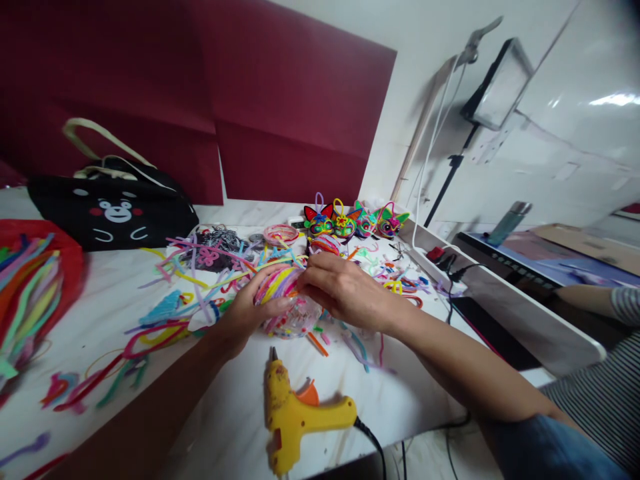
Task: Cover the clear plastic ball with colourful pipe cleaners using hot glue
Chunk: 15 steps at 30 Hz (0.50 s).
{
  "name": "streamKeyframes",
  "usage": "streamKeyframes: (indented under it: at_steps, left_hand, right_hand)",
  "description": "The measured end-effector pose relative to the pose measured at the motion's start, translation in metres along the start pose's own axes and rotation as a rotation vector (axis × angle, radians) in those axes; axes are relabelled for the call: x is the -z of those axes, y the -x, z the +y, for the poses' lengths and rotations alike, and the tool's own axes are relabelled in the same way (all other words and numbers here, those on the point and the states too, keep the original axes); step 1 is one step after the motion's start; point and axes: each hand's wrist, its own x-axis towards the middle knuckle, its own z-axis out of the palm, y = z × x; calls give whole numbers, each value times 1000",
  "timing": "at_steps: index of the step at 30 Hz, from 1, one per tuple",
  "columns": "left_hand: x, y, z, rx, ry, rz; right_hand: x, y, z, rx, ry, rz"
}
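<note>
My left hand [253, 300] is closed round the side of a clear ball [303, 315] wrapped with pink, yellow and purple pipe cleaners. Over the ball's top right, my right hand [340, 283] has its fingers pinched together against the wrapped strands. A bit of orange shows beside those fingertips; what they pinch is hidden. Just in front of the ball lies a yellow hot glue gun [300, 420], its nozzle pointing away from me. Loose pipe cleaners [160, 337] in many colours are scattered round both hands.
Several finished cat-face ornaments [345, 223] stand against the wall. A red bag of pipe cleaners [65, 280] and a black bag [115, 213] are at the left. A power strip [445, 267], a phone [495, 333] and a white divider [525, 313] line the right; another person's arm [585, 301] is beyond.
</note>
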Motion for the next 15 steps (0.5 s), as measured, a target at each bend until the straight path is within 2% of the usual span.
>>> streamKeyframes:
  at_steps: [11,15]
  left_hand:
    - [-2,1,3,27,-48,2]
    - [-2,1,3,-4,-81,5]
  right_hand:
    - [-1,-4,8,35,-130,-4]
    - [-2,-4,5,-26,-207,33]
